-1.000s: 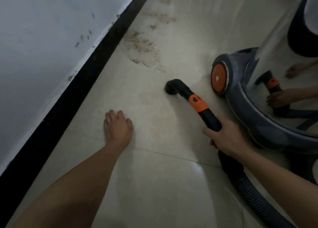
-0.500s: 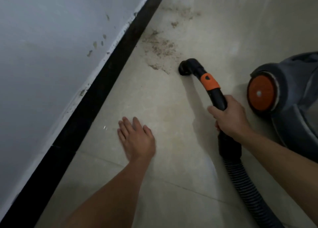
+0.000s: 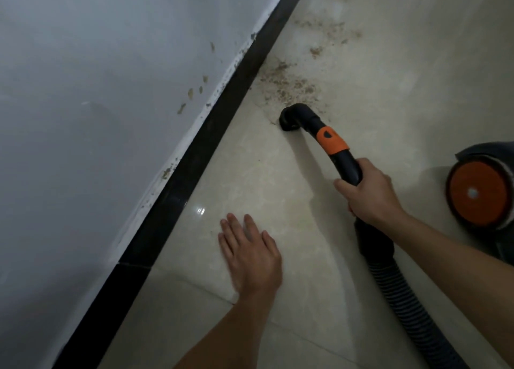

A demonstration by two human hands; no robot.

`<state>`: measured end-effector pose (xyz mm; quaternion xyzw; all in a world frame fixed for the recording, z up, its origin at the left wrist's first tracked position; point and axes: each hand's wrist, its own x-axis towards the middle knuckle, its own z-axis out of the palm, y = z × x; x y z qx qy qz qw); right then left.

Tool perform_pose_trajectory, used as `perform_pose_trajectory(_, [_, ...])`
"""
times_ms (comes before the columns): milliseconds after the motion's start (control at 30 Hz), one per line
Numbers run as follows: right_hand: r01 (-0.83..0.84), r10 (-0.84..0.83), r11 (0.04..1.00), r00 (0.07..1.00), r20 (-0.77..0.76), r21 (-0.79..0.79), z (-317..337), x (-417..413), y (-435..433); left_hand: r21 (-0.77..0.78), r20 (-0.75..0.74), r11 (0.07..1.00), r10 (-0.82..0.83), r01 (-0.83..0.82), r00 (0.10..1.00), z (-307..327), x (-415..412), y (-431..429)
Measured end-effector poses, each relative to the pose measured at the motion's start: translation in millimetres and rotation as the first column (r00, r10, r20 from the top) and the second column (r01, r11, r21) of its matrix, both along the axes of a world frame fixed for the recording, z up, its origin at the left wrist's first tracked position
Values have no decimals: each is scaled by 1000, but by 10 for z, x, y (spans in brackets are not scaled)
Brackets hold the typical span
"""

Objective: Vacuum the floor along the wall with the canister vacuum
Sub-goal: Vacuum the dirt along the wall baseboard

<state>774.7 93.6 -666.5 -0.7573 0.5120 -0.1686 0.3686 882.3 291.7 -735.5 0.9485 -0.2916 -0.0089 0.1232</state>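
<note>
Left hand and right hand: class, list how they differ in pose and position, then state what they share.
The left hand lies flat and open, holding nothing; the right hand curls round the black hose handle. The left hand is nearer the black skirting; the right hand is nearer the orange wheel. Shared: both are bare, over the floor tiles.

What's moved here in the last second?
The black elbow-shaped vacuum nozzle slid forward to the edge of the brown dirt patch by the wall. The right hand still grips its black handle; the left hand stays flat on the cream tiled floor.
</note>
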Motion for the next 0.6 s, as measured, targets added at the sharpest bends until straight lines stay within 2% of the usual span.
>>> perform_pose_trajectory(100, [-83,83,997,996,-26,-2,0,243,-65,29,13,1000,-7,6,1000,15,3,-2])
perform_pose_trajectory(367, [-148,148,989,988,-40,4,117,900,-176,74,-11,997,-3,4,1000,22,28,-18])
perform_pose_trajectory(467, [-151,153,988,988,-33,41,127,623,23,47,-24,999,-11,12,1000,17,46,5])
perform_pose_trajectory(600, [-86,88,996,988,-129,24,97,-222,215,29,-37,1000,-11,12,999,-7,55,9])
